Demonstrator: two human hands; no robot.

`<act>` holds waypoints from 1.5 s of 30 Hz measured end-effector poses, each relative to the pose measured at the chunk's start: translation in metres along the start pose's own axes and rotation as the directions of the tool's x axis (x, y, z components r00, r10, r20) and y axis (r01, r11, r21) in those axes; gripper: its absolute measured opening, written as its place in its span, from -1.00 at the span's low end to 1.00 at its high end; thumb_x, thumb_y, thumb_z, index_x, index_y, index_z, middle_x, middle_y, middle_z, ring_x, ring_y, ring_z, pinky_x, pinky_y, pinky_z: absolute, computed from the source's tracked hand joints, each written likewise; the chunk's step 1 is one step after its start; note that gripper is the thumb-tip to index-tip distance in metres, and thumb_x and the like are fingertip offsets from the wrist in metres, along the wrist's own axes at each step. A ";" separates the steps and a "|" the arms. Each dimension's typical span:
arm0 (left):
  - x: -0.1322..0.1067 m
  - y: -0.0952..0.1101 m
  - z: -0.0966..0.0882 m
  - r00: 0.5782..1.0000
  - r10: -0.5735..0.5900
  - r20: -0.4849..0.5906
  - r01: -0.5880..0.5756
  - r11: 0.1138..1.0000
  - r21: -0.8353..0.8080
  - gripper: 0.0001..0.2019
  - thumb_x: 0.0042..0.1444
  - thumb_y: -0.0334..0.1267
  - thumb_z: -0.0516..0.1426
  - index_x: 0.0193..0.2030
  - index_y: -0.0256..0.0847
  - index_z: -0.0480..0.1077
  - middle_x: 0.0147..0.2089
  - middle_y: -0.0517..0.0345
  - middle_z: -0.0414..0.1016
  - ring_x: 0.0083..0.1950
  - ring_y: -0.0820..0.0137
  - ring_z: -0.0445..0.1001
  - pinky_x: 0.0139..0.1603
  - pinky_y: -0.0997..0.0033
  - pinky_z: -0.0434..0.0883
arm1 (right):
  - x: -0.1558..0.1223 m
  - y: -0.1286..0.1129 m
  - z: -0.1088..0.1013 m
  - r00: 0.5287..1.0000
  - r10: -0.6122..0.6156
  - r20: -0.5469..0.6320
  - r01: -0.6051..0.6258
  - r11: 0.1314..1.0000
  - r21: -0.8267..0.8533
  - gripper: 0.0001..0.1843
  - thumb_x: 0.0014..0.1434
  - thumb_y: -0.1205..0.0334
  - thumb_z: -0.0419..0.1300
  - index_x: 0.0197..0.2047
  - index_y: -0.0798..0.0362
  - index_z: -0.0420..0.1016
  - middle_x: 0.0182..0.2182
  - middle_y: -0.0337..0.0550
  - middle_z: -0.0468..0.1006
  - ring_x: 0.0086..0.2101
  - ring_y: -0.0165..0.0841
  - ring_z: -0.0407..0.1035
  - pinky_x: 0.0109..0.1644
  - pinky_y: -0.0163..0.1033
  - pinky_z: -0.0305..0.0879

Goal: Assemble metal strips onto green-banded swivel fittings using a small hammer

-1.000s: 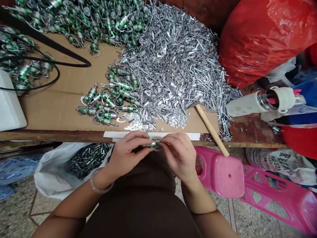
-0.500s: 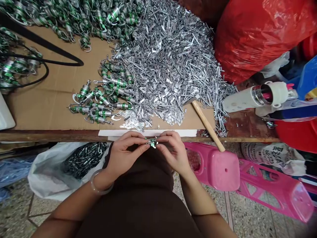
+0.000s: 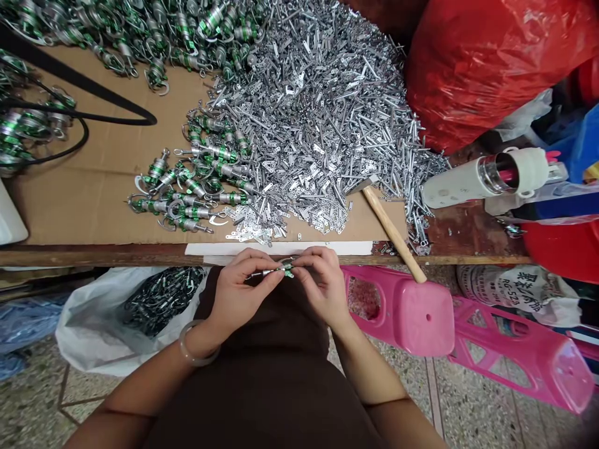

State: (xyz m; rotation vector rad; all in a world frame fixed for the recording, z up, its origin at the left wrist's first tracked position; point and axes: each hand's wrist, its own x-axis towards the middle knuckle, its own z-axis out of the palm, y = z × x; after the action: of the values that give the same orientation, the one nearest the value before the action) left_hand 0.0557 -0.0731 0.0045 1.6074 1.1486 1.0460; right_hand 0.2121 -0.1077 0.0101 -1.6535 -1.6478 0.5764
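Observation:
Both my hands meet just below the table's front edge, over my lap. My left hand (image 3: 243, 287) pinches a small silver and green metal part (image 3: 279, 270) from the left, and a thin pin sticks out of it towards my palm. My right hand (image 3: 321, 280) pinches the same part from the right, fingers curled close. On the cardboard (image 3: 93, 193) above them lies a small group of finished green and silver parts (image 3: 191, 187). A big heap of loose silver metal pieces (image 3: 318, 118) spreads behind that.
A wooden-handled hammer (image 3: 390, 227) lies at the table edge, right of my hands. More green parts (image 3: 140, 31) are piled at the back left, with black cables (image 3: 75, 118). A red bag (image 3: 491, 62), white flask (image 3: 477, 181), pink stool (image 3: 412, 315) and a white bag of parts (image 3: 140, 312) surround me.
The part has shifted between my fingers and a thin pin now shows on its left side. My hands stayed in place at the table edge.

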 end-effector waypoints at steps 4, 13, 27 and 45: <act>0.000 0.001 0.001 1.000 -0.005 0.006 0.005 1.000 0.027 -0.98 0.01 -0.38 0.19 -0.41 -0.22 0.43 -0.42 0.21 0.42 -0.35 0.52 0.43 -0.32 0.56 0.42 | -0.004 -0.001 0.002 0.941 -0.295 -0.167 0.249 0.936 -0.250 -0.84 0.15 0.34 0.13 -0.26 -0.11 0.49 -0.38 -0.20 0.46 -0.27 -0.34 0.28 -0.14 -0.17 0.14; 0.002 -0.005 -0.005 0.989 0.027 0.147 -0.040 0.995 0.093 -0.95 -0.01 -0.38 0.20 -0.38 -0.18 0.47 -0.41 0.21 0.42 -0.35 0.50 0.42 -0.31 0.53 0.39 | -0.001 0.003 -0.001 0.965 -0.241 0.102 0.258 0.942 -0.216 -0.91 0.21 0.32 0.08 -0.25 0.02 0.41 -0.39 -0.22 0.50 -0.33 -0.39 0.30 -0.17 -0.21 0.09; -0.007 -0.048 -0.008 0.723 0.559 0.406 -0.684 0.496 0.535 -0.76 0.11 -0.31 0.14 -0.05 -0.06 0.37 -0.18 0.19 0.53 -0.09 0.34 0.44 0.18 0.05 0.26 | 0.008 0.011 0.007 0.941 0.121 0.317 -0.040 0.967 -0.252 -0.90 0.17 0.32 0.11 -0.36 0.01 0.43 -0.39 -0.26 0.50 -0.30 -0.35 0.28 -0.16 -0.19 -0.03; -0.011 -0.029 0.000 0.906 0.300 0.300 -0.423 0.686 0.592 -0.75 0.14 -0.39 0.07 -0.04 -0.13 0.37 -0.25 0.13 0.46 -0.10 0.28 0.37 0.18 -0.06 0.26 | 0.093 0.025 0.019 0.975 -0.030 0.219 0.109 0.927 -0.359 -0.84 0.18 0.31 0.07 -0.35 0.00 0.47 -0.33 -0.15 0.48 -0.23 -0.24 0.23 -0.16 -0.14 0.02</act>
State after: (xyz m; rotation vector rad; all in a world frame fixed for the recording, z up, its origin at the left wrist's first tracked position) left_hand 0.0471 -0.0781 -0.0243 2.5187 1.1563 0.7369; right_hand 0.2220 -0.0115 -0.0053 -1.8380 -2.0631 0.4342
